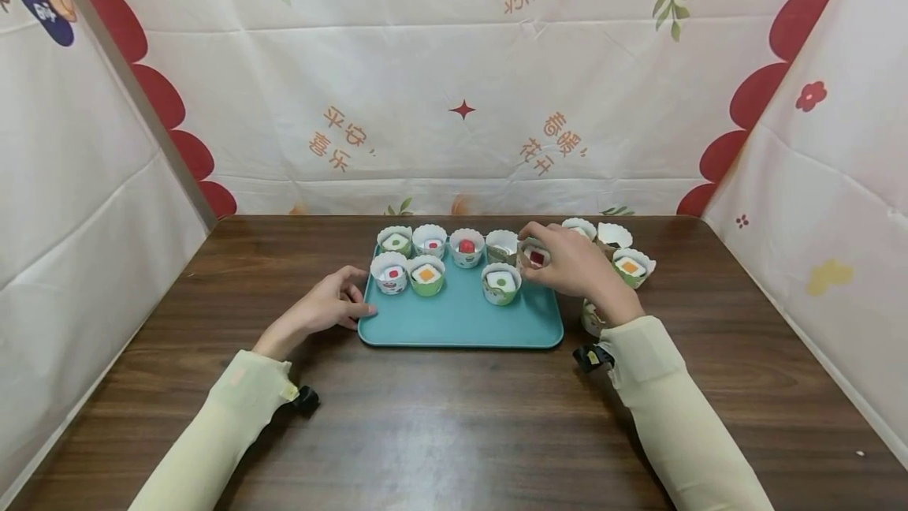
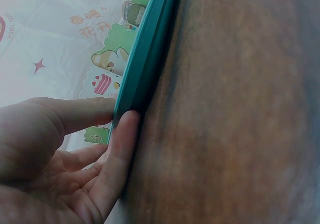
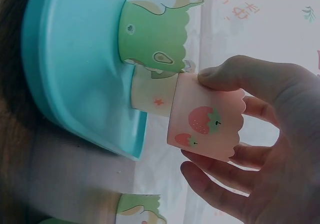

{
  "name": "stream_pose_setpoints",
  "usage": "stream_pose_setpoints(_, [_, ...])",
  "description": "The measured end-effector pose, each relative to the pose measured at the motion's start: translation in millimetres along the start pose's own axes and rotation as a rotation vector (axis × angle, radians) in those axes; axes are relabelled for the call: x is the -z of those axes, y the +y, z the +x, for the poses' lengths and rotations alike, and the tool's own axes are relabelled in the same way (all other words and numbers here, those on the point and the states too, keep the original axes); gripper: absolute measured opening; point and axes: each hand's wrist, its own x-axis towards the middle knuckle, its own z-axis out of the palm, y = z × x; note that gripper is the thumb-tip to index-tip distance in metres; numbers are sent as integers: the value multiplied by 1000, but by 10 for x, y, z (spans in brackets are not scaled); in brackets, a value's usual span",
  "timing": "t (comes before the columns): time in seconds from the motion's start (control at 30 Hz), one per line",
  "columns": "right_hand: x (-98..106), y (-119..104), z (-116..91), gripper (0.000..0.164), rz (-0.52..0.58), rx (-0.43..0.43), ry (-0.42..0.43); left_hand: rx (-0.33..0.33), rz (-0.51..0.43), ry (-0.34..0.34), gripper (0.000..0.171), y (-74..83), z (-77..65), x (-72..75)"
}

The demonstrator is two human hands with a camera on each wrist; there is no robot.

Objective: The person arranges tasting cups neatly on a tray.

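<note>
My right hand (image 1: 578,262) holds a pink strawberry-print paper baking cup (image 3: 205,119) by its sides, thumb opposite fingers. Something dark red shows inside it in the head view. The cup is over the back right corner of a teal tray (image 1: 454,322). My left hand (image 1: 322,304) pinches the tray's left rim between thumb and fingers. On the tray stand several scalloped paper cups, among them a green cup (image 1: 426,276) with a white and orange piece, a cup (image 1: 467,249) with a red piece, and a green cup (image 1: 500,284) towards the right.
Right of the tray, more cups stand on the dark wood table (image 1: 454,432): a green cup (image 1: 633,266) with a white and orange piece, a white-rimmed cup (image 1: 614,235), and a cup (image 1: 593,318) partly behind the right wrist. Printed cloth (image 1: 454,69) hangs at back and sides.
</note>
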Motion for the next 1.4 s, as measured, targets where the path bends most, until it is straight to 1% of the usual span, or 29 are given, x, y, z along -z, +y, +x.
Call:
stream_pose_setpoints(0.2, [37,-59,-7,45,-4,-3,61,2,-1,0,71,-1,4,1])
stream_pose_setpoints(0.43, [60,-205,7,50,47,41,96,-1,-1,0,71,-6,9,-2])
stream_pose_setpoints(0.63, [43,-363,32,50,104,95,142,-10,-3,0,71,-9,14,-4])
stream_pose_setpoints(0.83, [-84,-544,106,51,121,136,132,2,-18,2,71,-2,-9,-11])
stream_pose_setpoints(1.0, [-203,-651,149,52,153,155,107,-5,-17,3,69,5,-20,-15])
stream_pose_setpoints(1.2, [-328,-687,173,54,130,190,84,-2,-8,10,69,10,-27,-11])
stream_pose_setpoints(1.4, [-387,-696,184,55,134,227,77,-1,-4,14,69,-5,-19,-10])
